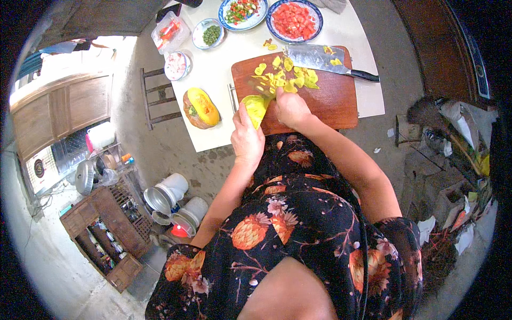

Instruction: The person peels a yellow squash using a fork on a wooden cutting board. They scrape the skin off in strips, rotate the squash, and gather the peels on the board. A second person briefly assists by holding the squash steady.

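My left hand [246,137] holds a yellow pumpkin slice [255,108] at the near left edge of a reddish wooden cutting board [330,101]. My right hand [290,108] rests on the board beside the slice, fingers curled against it. Several yellow pumpkin peels [285,76] lie scattered on the board beyond my hands. A cleaver [320,58] with a black handle lies flat at the board's far edge, touched by neither hand. A cut half pumpkin [201,108] sits on the white table [213,80] left of the board.
At the table's far side stand a bowl of red diced pieces [294,20], a plate of mixed chopped vegetables [242,12], a small bowl of green peas [208,34] and a clear box [169,32]. Pots and buckets [170,200] sit on the floor at left; rubble [448,160] lies at right.
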Demonstrator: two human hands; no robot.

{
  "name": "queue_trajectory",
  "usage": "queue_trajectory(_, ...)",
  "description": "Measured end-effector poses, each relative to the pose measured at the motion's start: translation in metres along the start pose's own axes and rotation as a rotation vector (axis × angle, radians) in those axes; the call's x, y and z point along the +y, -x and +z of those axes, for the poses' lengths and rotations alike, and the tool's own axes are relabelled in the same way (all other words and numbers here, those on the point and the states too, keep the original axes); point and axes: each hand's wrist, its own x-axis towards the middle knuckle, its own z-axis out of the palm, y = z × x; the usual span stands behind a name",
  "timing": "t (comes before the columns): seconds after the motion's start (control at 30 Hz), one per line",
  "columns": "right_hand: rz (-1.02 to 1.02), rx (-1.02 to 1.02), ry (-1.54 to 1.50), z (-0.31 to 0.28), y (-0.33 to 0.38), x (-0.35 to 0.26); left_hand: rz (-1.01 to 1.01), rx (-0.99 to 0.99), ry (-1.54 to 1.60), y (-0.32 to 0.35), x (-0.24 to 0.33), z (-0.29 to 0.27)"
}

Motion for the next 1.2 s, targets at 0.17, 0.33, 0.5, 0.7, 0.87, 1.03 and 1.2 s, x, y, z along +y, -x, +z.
queue_trajectory(0.17,-0.015,-0.062,0.04,-0.018,0.035,-0.027,-0.039,-0.066,0.025,0.003,-0.009,-0.006)
queue_trajectory(0.33,0.021,-0.095,0.039,-0.019,0.036,-0.029,0.001,-0.025,0.032,0.005,-0.01,-0.003)
queue_trajectory(0.5,0.037,-0.161,-0.001,-0.031,0.038,-0.032,0.017,-0.005,0.058,0.007,-0.013,0.0)
queue_trajectory(0.7,0.083,-0.138,0.041,-0.02,0.029,-0.031,0.079,0.033,0.01,0.009,-0.014,0.006)
queue_trajectory(0.87,0.048,-0.112,0.088,-0.002,-0.01,-0.016,0.137,0.021,0.031,0.002,-0.019,-0.001)
queue_trajectory(1.03,0.069,0.013,-0.147,0.005,-0.008,0.009,0.248,-0.031,0.222,-0.034,-0.068,-0.007)
queue_trajectory(1.2,-0.021,-0.02,-0.117,0.006,0.002,0.012,0.087,-0.246,0.498,-0.1,-0.134,0.007)
